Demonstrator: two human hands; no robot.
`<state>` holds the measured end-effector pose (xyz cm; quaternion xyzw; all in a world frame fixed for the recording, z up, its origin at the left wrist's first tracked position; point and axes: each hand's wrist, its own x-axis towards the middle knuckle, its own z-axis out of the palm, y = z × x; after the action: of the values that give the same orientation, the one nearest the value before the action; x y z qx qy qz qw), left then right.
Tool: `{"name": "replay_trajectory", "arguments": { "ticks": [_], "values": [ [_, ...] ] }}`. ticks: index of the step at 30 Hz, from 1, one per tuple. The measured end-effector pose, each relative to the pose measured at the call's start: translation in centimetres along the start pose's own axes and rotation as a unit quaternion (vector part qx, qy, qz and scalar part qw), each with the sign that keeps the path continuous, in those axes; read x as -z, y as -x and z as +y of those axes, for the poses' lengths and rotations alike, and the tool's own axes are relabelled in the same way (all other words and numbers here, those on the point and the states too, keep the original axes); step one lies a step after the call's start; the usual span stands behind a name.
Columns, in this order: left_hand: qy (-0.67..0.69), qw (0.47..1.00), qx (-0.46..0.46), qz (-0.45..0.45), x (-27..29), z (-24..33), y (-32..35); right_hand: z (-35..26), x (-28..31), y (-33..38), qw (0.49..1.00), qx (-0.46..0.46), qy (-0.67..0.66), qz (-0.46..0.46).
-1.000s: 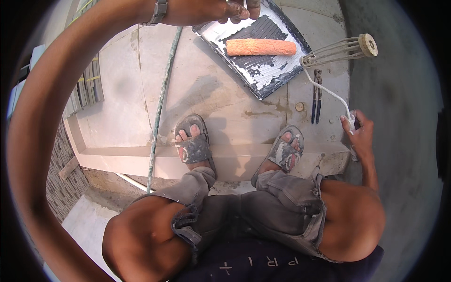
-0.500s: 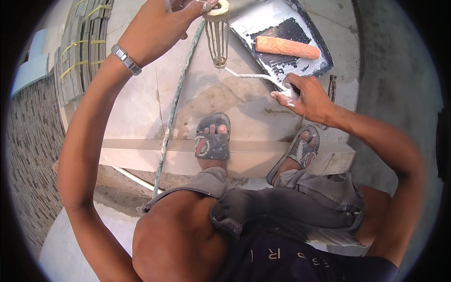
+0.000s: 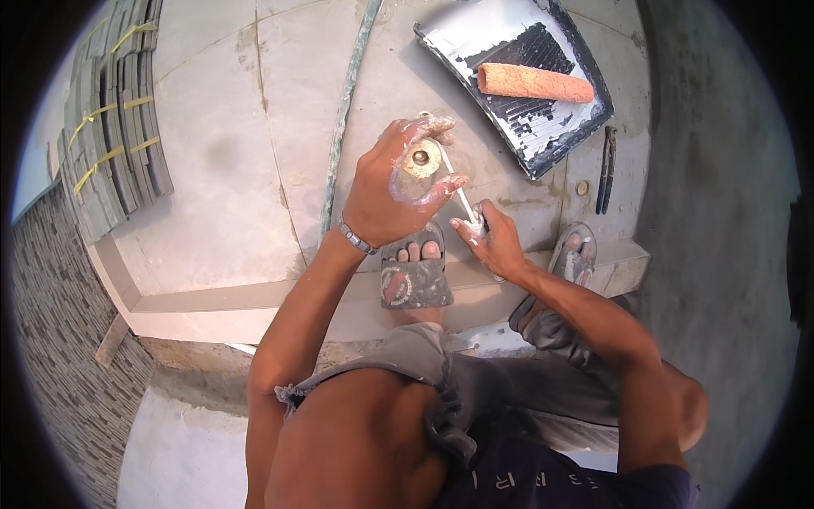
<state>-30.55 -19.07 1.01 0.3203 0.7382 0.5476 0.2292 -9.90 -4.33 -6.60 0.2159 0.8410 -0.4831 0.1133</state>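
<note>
A paint roller frame stands end-up between my hands, its round yellowish end cap (image 3: pixel 421 159) facing up and its bent white rod (image 3: pixel 465 204) running down to the right. My right hand (image 3: pixel 496 242) is closed round its paint-smeared handle, mostly hidden by the fingers. Cupped about the cap is my left hand (image 3: pixel 381 182), whitened with paint, its thumb and fingers apart; whether the palm touches the cap I cannot tell. Beyond, an orange roller sleeve (image 3: pixel 536 83) lies across the black paint tray (image 3: pixel 555 161), which is coated with white paint.
Pliers-like dark tool (image 3: pixel 605 170) lies right of the tray. A paint-spotted green pole (image 3: pixel 346 110) crosses the tiles left of my hands. Strapped stacks of grey strips (image 3: pixel 119 127) stand at far left. My sandalled feet rest at the step's edge (image 3: pixel 220 310).
Both hands have come nearer to me with the roller frame, which has swung from lying outward to end-up. My left hand has moved right and down, its fingers now spread about the cap.
</note>
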Motion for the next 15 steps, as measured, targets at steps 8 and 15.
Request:
{"name": "replay_trajectory", "arguments": {
  "ticks": [8,15],
  "values": [
    [-0.034,0.997,-0.054,-0.048,0.8,-3.4,0.7,0.2,0.5,-0.4,0.999,-0.025,-0.015,-0.032],
    [-0.09,0.992,-0.035,-0.075,1.3,-1.2,2.4,0.9,4.5,0.2,0.993,-0.005,0.012,-0.119]
  ]
}}
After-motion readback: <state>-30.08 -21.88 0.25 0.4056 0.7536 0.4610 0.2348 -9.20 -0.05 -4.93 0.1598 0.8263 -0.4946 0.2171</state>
